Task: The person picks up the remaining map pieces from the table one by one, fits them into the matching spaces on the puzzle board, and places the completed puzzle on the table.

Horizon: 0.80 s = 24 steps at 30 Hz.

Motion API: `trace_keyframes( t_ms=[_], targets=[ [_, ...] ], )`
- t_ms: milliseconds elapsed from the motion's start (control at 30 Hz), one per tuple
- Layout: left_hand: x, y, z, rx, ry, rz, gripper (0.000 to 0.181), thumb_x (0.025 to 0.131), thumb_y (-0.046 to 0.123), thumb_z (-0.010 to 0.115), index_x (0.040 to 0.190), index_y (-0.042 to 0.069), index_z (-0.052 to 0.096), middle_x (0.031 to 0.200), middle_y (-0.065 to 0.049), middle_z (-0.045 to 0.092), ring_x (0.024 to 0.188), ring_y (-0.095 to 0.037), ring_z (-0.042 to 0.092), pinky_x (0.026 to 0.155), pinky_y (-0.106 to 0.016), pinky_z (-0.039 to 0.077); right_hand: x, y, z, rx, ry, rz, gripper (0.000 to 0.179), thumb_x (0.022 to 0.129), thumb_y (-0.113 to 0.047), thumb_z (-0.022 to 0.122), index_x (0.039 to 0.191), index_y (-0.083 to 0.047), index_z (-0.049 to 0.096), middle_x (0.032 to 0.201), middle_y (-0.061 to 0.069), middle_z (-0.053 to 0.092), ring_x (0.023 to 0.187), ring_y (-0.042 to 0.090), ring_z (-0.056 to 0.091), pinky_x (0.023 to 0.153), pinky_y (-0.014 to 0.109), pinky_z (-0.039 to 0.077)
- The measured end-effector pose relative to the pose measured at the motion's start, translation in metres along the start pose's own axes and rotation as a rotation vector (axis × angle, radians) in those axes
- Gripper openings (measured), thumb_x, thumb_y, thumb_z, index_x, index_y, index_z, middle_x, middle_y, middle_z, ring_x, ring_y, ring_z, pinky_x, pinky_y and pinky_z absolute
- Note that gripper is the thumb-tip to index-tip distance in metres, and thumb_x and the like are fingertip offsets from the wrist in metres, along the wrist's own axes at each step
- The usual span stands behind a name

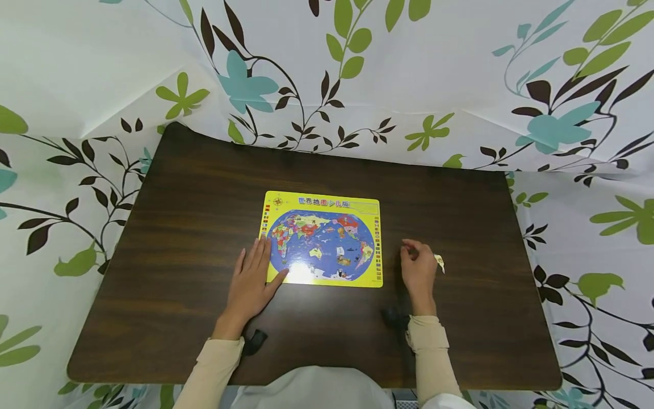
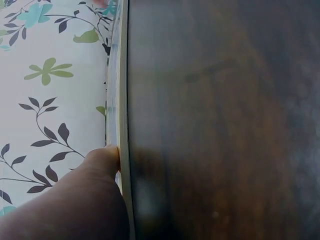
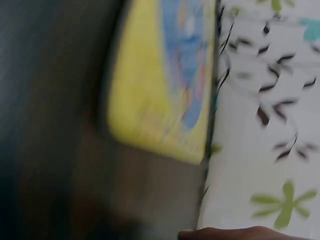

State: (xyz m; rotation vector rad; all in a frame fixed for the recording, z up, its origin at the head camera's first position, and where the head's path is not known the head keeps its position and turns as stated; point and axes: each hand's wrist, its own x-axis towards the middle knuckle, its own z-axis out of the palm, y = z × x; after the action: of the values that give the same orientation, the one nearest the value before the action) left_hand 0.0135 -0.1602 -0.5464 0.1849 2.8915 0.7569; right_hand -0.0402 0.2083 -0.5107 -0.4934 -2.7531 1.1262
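A yellow-bordered world map puzzle board (image 1: 322, 200) lies flat on the dark wooden table. My left hand (image 1: 251, 284) rests over its left edge, fingers straight and thumb spread along the lower left corner. In the left wrist view the thumb (image 2: 102, 162) touches the board's edge (image 2: 123, 100). To the right of the board is my right hand (image 1: 419, 270), its fingers bent and thumb near the index finger; I cannot tell whether it holds anything. A small pale yellow piece (image 1: 440, 263) shows beside its outer side. The right wrist view catches only a finger (image 3: 250, 233) and a blurred board (image 3: 135, 100).
The brown table (image 1: 179, 227) has rounded corners. Behind it and at its sides hangs white cloth (image 1: 449, 68) with leaf and flower prints. Black straps (image 1: 254, 342) show by the wrists.
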Motion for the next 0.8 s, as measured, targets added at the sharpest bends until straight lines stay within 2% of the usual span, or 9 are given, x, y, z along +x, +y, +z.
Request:
trace_keyframes(
  t_ms=[100, 233, 433, 567, 667, 800],
  targets=[
    [-0.001, -0.001, 0.0, 0.001, -0.006, 0.004, 0.09, 0.103, 0.054, 0.053, 0.166, 0.006, 0.011, 0.173, -0.012, 0.009, 0.16, -0.027, 0.004, 0.127, -0.049, -0.005, -0.003, 0.019, -0.012, -0.035, 0.031, 0.038, 0.022, 0.1, -0.004, 0.064, 0.118, 0.005, 0.073, 0.105, 0.022, 0.066, 0.09, 0.036, 0.064, 0.077, 0.046, 0.05],
    [-0.001, 0.0, 0.0, -0.006, 0.011, 0.02, 0.089, 0.103, 0.053, 0.054, 0.166, 0.006, 0.012, 0.173, -0.013, 0.009, 0.16, -0.028, 0.005, 0.127, -0.05, -0.004, -0.007, 0.035, -0.022, -0.07, 0.054, 0.039, 0.027, 0.097, -0.005, 0.068, 0.121, 0.007, 0.072, 0.107, 0.026, 0.064, 0.092, 0.038, 0.06, 0.082, 0.052, 0.048],
    [-0.002, 0.0, 0.0, -0.004, 0.025, 0.019, 0.089, 0.103, 0.051, 0.055, 0.166, 0.005, 0.014, 0.173, -0.013, 0.01, 0.16, -0.029, 0.006, 0.127, -0.051, -0.004, -0.009, 0.042, -0.028, -0.095, 0.013, 0.039, 0.039, 0.096, -0.013, 0.074, 0.13, 0.006, 0.068, 0.117, 0.03, 0.06, 0.098, 0.042, 0.058, 0.087, 0.057, 0.047],
    [-0.001, -0.001, 0.0, 0.006, 0.007, 0.009, 0.089, 0.103, 0.053, 0.054, 0.166, 0.006, 0.012, 0.173, -0.012, 0.009, 0.16, -0.028, 0.004, 0.127, -0.05, -0.004, -0.006, 0.042, -0.03, -0.101, -0.025, 0.048, 0.038, 0.097, -0.014, 0.074, 0.129, 0.006, 0.068, 0.12, 0.031, 0.058, 0.102, 0.044, 0.057, 0.091, 0.059, 0.047],
    [-0.001, 0.0, 0.0, 0.008, 0.001, 0.006, 0.09, 0.103, 0.054, 0.054, 0.166, 0.006, 0.012, 0.173, -0.012, 0.009, 0.16, -0.028, 0.004, 0.127, -0.05, -0.004, -0.004, 0.041, -0.031, -0.098, -0.039, 0.072, 0.035, 0.097, -0.013, 0.074, 0.126, 0.007, 0.069, 0.121, 0.03, 0.059, 0.1, 0.042, 0.06, 0.085, 0.051, 0.049],
    [-0.001, 0.0, -0.001, 0.011, -0.011, 0.0, 0.09, 0.103, 0.054, 0.054, 0.166, 0.006, 0.011, 0.173, -0.012, 0.009, 0.16, -0.027, 0.003, 0.127, -0.05, -0.005, -0.002, 0.039, -0.032, -0.092, -0.03, 0.091, 0.033, 0.094, -0.01, 0.077, 0.12, 0.008, 0.071, 0.117, 0.028, 0.062, 0.093, 0.036, 0.065, 0.072, 0.03, 0.047]
  ],
)
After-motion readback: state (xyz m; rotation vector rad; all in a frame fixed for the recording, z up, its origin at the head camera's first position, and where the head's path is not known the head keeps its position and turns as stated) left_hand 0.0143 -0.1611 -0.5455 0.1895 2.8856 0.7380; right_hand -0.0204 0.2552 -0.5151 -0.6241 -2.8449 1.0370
